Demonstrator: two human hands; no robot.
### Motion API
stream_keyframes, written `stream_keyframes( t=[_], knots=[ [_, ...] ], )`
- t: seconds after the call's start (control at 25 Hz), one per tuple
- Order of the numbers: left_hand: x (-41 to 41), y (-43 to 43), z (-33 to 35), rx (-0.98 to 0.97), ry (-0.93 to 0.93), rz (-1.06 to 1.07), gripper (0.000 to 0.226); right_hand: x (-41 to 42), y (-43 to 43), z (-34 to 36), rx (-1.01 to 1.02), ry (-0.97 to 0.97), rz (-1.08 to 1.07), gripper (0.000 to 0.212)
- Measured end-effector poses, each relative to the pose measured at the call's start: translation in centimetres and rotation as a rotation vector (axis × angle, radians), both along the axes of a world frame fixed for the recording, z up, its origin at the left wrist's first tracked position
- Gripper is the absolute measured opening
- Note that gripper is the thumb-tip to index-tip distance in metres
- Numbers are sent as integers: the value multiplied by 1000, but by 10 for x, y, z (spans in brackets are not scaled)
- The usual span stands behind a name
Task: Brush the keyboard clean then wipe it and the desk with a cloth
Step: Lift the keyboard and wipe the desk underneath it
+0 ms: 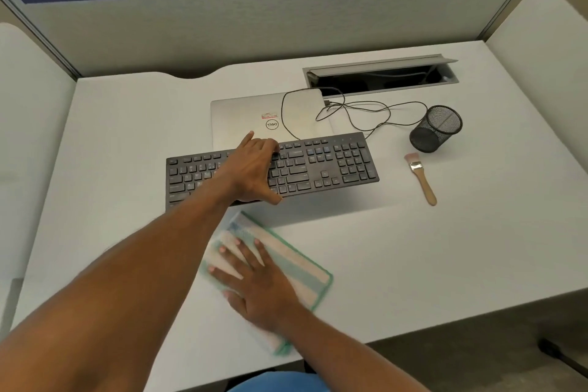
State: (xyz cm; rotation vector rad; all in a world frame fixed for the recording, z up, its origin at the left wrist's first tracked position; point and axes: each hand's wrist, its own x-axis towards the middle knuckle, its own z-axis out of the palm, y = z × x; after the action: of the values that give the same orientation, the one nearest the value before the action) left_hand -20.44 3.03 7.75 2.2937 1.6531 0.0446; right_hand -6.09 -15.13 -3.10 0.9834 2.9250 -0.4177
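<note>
Both busy: left grip (254,169) clasps black plastic keyboard (318,165) mid-frame, right grip (264,286) lies released on green-edged striped cloth (296,256); table (413,264) wipe, underneath next probably.

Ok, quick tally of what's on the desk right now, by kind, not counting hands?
keyboard: 1
laptop: 1
cloth: 1
brush: 1
mesh pen cup: 1
cable: 1
Total: 6
</note>
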Motion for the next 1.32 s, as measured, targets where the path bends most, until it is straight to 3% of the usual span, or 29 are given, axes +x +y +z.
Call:
stream_keyframes(
  t=[0.24,0.76,1.32],
  knots=[
    [18,-17,-17,-42,-6,1,126,88,4,13,-37,-8,-158,61],
    [33,-50,-48,-81,-11,4,118,228,17,12,0,-111,-435,61],
    [36,-69,-68,-93,-4,29,112,268,11,9,54,-53,-534,64]
  ],
)
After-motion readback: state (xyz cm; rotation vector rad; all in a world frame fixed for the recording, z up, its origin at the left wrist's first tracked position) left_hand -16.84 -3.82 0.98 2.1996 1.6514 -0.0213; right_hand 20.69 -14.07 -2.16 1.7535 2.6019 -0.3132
